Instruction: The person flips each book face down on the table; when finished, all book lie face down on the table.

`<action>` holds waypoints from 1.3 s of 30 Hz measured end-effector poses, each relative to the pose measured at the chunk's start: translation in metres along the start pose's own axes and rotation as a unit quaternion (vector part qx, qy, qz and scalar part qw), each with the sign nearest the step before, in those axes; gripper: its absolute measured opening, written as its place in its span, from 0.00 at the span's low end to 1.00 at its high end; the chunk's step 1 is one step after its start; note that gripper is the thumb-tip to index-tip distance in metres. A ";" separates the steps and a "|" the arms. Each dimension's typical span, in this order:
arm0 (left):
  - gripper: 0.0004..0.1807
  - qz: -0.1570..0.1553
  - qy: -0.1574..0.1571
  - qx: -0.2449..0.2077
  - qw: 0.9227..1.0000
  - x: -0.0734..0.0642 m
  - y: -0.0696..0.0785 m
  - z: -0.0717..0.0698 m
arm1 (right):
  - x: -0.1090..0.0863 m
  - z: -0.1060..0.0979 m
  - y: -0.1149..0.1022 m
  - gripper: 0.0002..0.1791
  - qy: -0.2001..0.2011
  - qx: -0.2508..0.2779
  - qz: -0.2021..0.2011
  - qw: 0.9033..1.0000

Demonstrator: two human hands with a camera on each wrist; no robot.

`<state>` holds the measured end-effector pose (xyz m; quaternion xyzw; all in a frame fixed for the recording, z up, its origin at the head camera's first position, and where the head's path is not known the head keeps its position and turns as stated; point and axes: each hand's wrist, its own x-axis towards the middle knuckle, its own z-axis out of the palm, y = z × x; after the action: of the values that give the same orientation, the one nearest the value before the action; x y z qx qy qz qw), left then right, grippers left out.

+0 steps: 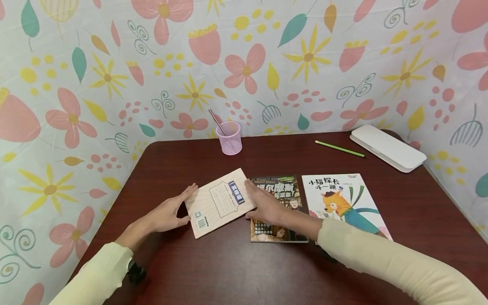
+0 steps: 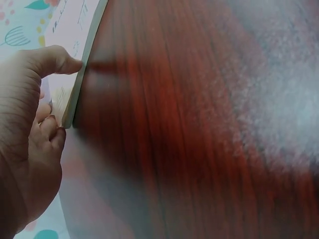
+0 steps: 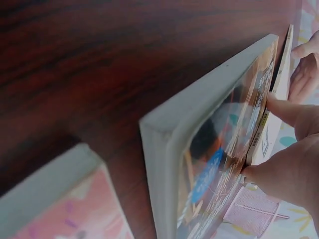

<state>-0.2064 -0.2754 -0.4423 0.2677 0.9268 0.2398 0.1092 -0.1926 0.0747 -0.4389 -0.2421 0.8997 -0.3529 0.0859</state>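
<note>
A cream book (image 1: 217, 203) with a blue title label, a barcode and a QR code lies turned at an angle, face of the back cover up. My left hand (image 1: 169, 214) holds its left edge, fingers near the upper corner and thumb lower down; in the left wrist view the thumb (image 2: 62, 60) touches the book's side. At the right edge, my right hand (image 1: 267, 205) grips the same book with fingers and thumb. That hand and forearm partly cover a dark-covered book (image 1: 280, 235). Beyond it lies a white picture book (image 1: 324, 180) with an orange cat.
Behind the books, a pink mesh pen cup (image 1: 230, 144) holds a thin pencil. A green pencil (image 1: 339, 148) and a white case (image 1: 389, 148) lie at the back right of the brown table (image 1: 213, 275). A flowered cloth (image 1: 244, 84) hangs behind.
</note>
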 end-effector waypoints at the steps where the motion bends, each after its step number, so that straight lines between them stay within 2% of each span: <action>1: 0.55 -0.002 0.000 0.001 1.000 0.000 -0.001 0.000 | -0.001 0.000 0.001 0.58 0.003 0.004 0.000 1.000; 13: 0.49 -0.018 -0.017 0.036 0.999 -0.003 -0.003 -0.005 | 0.001 -0.003 0.004 0.50 0.045 0.008 0.027 0.999; 20: 0.48 -0.020 -0.019 0.048 0.998 -0.005 -0.002 -0.008 | 0.006 -0.006 0.005 0.42 0.065 -0.024 0.006 0.998; 23: 0.47 -0.009 -0.014 0.051 0.999 -0.005 -0.001 -0.009 | 0.009 -0.007 0.005 0.37 0.076 -0.044 -0.008 0.996; 31: 0.45 0.019 0.006 0.065 0.998 -0.009 0.000 -0.010 | 0.017 -0.013 0.005 0.32 0.068 -0.056 -0.009 0.996; 39: 0.47 0.012 0.021 0.075 0.997 -0.014 0.002 -0.006 | 0.030 -0.015 0.009 0.27 0.057 -0.088 -0.032 0.994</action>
<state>-0.1959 -0.2842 -0.4355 0.2813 0.9409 0.1765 0.0662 -0.2272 0.0742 -0.4331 -0.2568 0.9225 -0.2881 0.0010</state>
